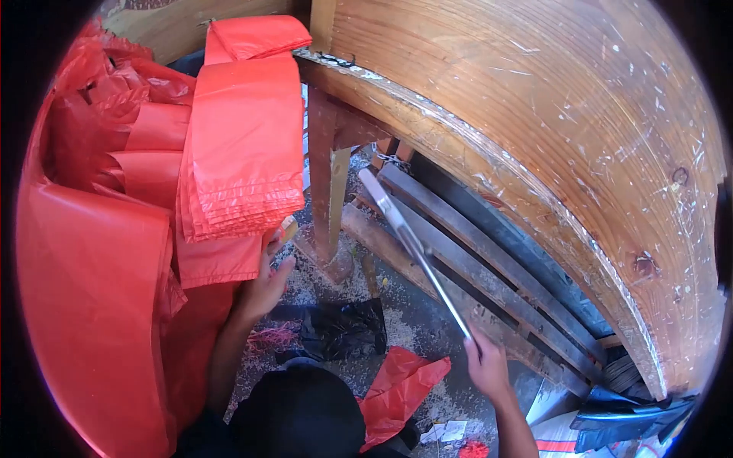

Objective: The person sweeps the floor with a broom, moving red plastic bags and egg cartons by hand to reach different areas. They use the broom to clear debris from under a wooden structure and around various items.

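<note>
My right hand (486,361) is closed round the lower end of a long thin metal tool (431,271), which slants up and left to a pale, wider tip. At the left, my left hand (269,284) is beside the lower edge of a folded stack of red plastic bags (243,145). Its fingertips are partly hidden by the red plastic, so whether it grips anything is unclear. More red plastic (95,305) hangs in large folds at the left.
A curved wooden table edge (534,183) spans the upper right. Below it lie wooden slats (489,267). A wooden post (330,191) stands mid-view. Black plastic (343,328), a red plastic piece (401,389) and scraps lie on the floor. A white sack (561,435) is lower right.
</note>
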The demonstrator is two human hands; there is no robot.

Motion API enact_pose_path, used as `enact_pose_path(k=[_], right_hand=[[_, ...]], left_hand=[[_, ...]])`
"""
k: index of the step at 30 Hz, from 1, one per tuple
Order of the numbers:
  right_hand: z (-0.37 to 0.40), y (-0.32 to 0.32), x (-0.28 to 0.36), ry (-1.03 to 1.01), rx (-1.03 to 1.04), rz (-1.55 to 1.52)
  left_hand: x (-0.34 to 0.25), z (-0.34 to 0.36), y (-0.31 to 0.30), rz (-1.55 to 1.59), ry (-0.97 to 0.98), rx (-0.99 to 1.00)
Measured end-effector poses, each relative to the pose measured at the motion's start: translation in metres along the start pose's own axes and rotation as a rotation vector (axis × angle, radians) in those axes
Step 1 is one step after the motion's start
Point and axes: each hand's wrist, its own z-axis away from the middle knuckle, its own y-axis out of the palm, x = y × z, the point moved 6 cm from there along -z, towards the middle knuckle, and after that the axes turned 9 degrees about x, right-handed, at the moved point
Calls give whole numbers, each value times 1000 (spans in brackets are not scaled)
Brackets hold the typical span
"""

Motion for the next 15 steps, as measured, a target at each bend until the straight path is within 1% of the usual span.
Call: enact_pose_path(k=[1, 2, 3, 4, 6, 7, 9, 10, 11, 12, 13, 14, 15], right_hand=[[19, -5, 1, 114, 109, -60], [44, -14, 5, 231, 220, -120], [73, -13, -6, 350, 326, -356], [104, -10, -17, 471, 430, -593], [154, -11, -27, 618, 411, -912], [164, -12, -18, 623, 412, -921], [188, 0, -3, 847, 465, -1167], [193, 9, -5, 849, 465, -1174], [203, 20, -14, 933, 510, -1013], [211, 28, -21, 1010, 552, -847], [210, 36, -16, 1069, 574, -977], [221, 52, -34, 1067, 579, -979], [235, 77, -62, 999, 581, -964]], left_hand=[[1, -3, -5, 0, -4, -10], [-1, -6, -11, -128, 3, -48], [-2, -7, -16, -256, 10, -83], [2, -9, -17, -257, 3, -88], [9, -11, -17, -369, 64, -122], [14, -11, -15, -377, 61, -115], [14, -9, -10, -397, 172, -122], [-3, -7, -8, -403, 172, -118], [-13, -4, -5, -314, 30, -73], [-14, -3, -3, -270, -41, -49], [-14, -2, -2, -228, -112, -27], [-11, -2, -2, -198, -88, -22], [-9, -2, -2, -185, -76, -23]])
